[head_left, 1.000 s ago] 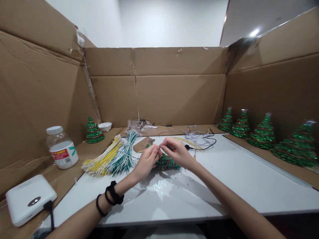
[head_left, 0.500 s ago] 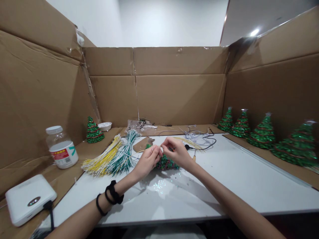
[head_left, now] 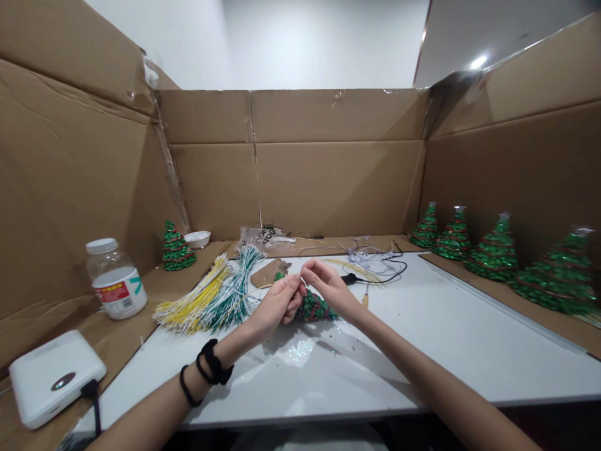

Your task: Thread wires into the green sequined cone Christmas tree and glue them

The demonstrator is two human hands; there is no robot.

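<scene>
My left hand [head_left: 282, 300] is closed in a pinch above the middle of the white board. Its fingertips meet those of my right hand [head_left: 327, 287], also pinched; whatever small thing they hold is too tiny to name. Just behind and below the hands, a green glittery Christmas tree [head_left: 315, 307] lies on its side, partly covered by them. A bit of green [head_left: 280, 275] shows past my left hand, near a brown cardboard scrap [head_left: 263, 274]. To the left lie bundles of yellow-and-white wires [head_left: 200, 300] and green-and-white wires [head_left: 236, 294].
Finished-looking trees [head_left: 493, 250] stand along the right edge, with another tree [head_left: 177, 247] at left. A plastic jar [head_left: 117, 282], white power bank [head_left: 57, 376] and small bowl [head_left: 197, 239] are on the left. A wooden-handled tool [head_left: 365, 299] and loose cables [head_left: 375, 258] lie beyond my right hand.
My right hand has shifted slightly left, its fingertips closer to my left hand's. More of the black cable end behind it shows now. The left hand has hardly moved.
</scene>
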